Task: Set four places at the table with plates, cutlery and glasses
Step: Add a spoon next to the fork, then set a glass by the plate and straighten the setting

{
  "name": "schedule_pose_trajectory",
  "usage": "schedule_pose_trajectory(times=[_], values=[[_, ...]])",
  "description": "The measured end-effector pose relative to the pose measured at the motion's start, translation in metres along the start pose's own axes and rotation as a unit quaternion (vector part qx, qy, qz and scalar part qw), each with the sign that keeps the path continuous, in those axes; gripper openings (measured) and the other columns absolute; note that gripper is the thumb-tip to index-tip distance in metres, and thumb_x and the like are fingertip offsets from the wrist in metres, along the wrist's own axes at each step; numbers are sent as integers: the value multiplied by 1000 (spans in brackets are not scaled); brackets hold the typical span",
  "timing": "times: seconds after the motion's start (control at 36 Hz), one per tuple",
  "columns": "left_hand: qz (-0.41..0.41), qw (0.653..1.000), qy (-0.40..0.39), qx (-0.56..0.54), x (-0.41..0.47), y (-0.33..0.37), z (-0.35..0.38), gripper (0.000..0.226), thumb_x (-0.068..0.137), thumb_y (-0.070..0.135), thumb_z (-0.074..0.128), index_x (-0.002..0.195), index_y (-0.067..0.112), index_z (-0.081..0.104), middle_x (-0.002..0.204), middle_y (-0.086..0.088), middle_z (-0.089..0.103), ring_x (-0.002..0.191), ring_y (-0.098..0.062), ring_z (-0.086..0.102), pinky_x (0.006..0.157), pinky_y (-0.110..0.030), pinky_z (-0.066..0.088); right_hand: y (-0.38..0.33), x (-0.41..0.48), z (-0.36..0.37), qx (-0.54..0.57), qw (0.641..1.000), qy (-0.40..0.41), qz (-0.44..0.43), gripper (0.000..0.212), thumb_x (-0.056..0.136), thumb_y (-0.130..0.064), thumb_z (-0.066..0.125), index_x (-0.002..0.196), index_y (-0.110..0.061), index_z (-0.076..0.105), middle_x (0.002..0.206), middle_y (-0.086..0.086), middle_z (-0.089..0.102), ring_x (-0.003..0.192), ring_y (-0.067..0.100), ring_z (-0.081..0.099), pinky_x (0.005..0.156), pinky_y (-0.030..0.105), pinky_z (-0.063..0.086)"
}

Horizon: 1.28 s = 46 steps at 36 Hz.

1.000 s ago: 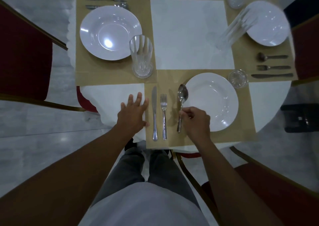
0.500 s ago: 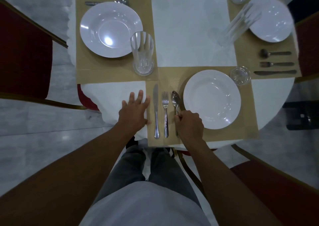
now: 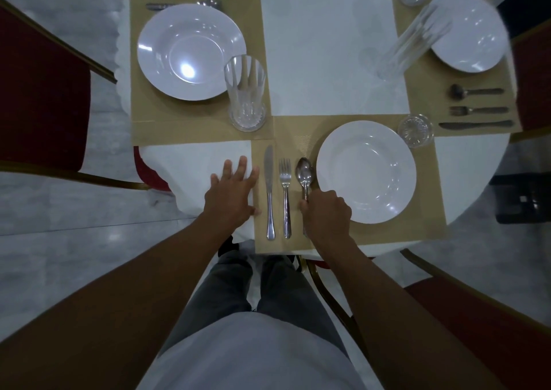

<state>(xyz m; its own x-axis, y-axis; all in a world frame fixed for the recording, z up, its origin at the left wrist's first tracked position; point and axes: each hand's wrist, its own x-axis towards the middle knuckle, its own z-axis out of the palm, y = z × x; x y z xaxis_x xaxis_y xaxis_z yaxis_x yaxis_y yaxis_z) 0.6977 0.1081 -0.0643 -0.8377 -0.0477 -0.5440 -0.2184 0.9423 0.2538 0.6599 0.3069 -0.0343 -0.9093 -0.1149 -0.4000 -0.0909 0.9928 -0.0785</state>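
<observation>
- Three places in view look laid; the fourth cannot be judged.
- Just left of near plate [image 3: 366, 172], right hand [image 3: 326, 215] pinches spoon [image 3: 304, 170]; left hand [image 3: 231, 196] lies spread flat.

A person in a pale whitish shirt [image 3: 253, 357] and dark grey trousers [image 3: 226, 285], both forearms [image 3: 143, 282] bare, with a dark shoe [image 3: 225, 242] just visible.
</observation>
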Motion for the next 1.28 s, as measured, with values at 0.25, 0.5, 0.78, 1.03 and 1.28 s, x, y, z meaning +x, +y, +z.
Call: schedule_pose_trajectory(times=[0.25, 0.5, 0.78, 1.03, 1.28], values=[[1, 1000, -4, -1, -1, 1, -1, 100, 83, 53, 70, 157, 29, 8, 165, -2, -12, 151, -32, -11, 119, -55, 11, 3, -5, -10, 24, 1000, 5, -6, 26, 103, -34, 56, 101, -13, 72, 88, 2, 72, 80, 16, 70, 66, 23, 38], [33, 988, 148, -2, 0, 15, -32, 47, 85, 33, 69, 130, 24, 60, 130, -5, 61, 111, -27, 59, 89, -38, 47, 25, -3, -24, 231, 972, 52, -12, 18, 99, -30, 62, 104, -18, 75, 88, -4, 75, 75, 9, 69, 70, 27, 58], [138, 957, 217, -132, 70, 101, -79, 26, 90, 11, 54, 110, 21, 68, 110, -1, 63, 106, -20, 54, 83, -40, 51, 60, 24, -52, 330, 937, 89, 72, 25, 98, -32, 65, 118, -18, 71, 103, -3, 76, 91, 10, 69, 67, -8, 29], [93, 989, 74, -87, 162, 132, -87, 50, 85, 24, 67, 133, 29, 53, 142, 4, 48, 131, -23, 43, 101, -40, 43, 102, 62, -61, 368, 919, 119, 77, 18, 96, -24, 64, 112, -22, 72, 86, -14, 70, 85, 9, 67, 93, 23, 51], [-11, 998, 19, -64, 206, 164, -83, 75, 88, 21, 60, 151, 41, 26, 164, 4, 3, 145, -45, 5, 111, -58, 31, 115, 130, -87, 453, 878, 122, 96, 22, 92, -22, 60, 109, -29, 71, 88, -10, 72, 78, 14, 71, 78, 41, 61]])
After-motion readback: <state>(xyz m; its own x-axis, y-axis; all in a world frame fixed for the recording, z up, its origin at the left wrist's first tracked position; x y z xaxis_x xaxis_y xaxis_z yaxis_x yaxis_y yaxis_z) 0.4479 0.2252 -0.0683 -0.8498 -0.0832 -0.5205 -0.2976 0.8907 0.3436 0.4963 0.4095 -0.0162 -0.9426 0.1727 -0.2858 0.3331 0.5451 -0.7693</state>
